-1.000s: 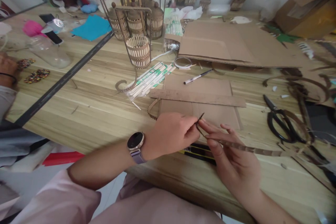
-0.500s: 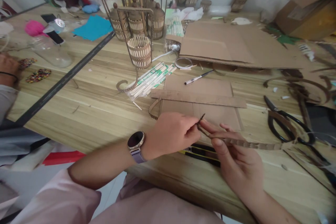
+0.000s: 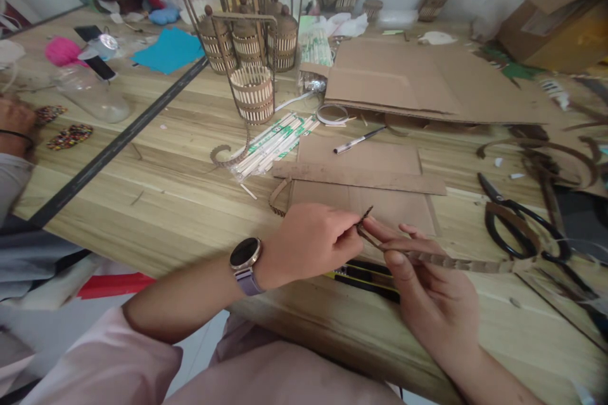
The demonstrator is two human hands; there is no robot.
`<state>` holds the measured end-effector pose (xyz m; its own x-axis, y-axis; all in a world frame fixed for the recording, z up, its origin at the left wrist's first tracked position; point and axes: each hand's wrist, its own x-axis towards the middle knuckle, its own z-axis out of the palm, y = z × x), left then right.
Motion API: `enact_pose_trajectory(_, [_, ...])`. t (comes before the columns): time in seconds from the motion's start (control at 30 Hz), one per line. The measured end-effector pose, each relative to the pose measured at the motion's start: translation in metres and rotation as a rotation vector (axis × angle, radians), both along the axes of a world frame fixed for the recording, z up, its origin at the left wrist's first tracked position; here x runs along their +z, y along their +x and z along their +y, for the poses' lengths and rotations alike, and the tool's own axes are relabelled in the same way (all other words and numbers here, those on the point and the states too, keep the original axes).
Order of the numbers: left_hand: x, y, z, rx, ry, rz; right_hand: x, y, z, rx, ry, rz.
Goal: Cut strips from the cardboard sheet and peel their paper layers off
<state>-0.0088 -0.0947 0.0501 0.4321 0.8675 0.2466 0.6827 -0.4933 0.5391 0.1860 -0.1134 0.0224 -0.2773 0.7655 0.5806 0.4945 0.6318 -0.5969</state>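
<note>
Strip [image 3: 475,264]: brown ridged cardboard, narrow | left hand [image 3: 311,243]: grip closed on it | right hand [image 3: 439,294]: grip pinching it

Clear jar [image 3: 102,102] near pink ball [image 3: 61,51]; blue sheets [image 3: 168,52] beside black strip [image 3: 120,140].

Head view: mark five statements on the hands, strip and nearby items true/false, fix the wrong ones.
1. The left hand and right hand both grip the cardboard strip. True.
2. The scissors are in the right hand. False: the scissors lie on the table, right of both hands.
3. The watch is on the right wrist. False: the watch is on the left wrist.
4. The pen is apart from both hands. True.
5. The blue material lies left of the open basket. True.
</note>
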Motion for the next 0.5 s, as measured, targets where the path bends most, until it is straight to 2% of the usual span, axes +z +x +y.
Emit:
enact_pose_trajectory(0.3, [0.002,-0.001,0.001,-0.043,-0.058,-0.006,-0.001,0.0,0.0,0.01,-0.006,0.03])
enact_pose_trajectory(0.4, [0.008,-0.002,0.002,-0.078,-0.149,-0.044,-0.005,0.002,0.0,0.016,0.012,0.055])
enact_pose_trajectory(0.5, [0.017,-0.005,0.005,-0.105,-0.307,-0.163,-0.008,0.003,0.0,0.02,0.039,0.045])
